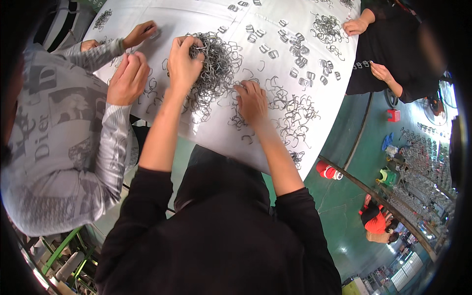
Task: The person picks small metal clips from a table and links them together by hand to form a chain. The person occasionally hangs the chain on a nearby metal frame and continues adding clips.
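Observation:
My left hand is at the left side of a dense heap of curved metal wire hooks. Its fingers and thumb curl in against the heap, and whatever lies between them is too small to make out. My right hand rests on the white tabletop, palm down with fingers spread and lightly bent. Loose wire hooks lie scattered around it, thickest to its right. No hook shows in its fingers.
Flat metal buckles lie in groups farther back. At left a co-worker in a grey printed top has hands close to my left arm. Another in black works across the right edge. A red-and-white container stands on the green floor.

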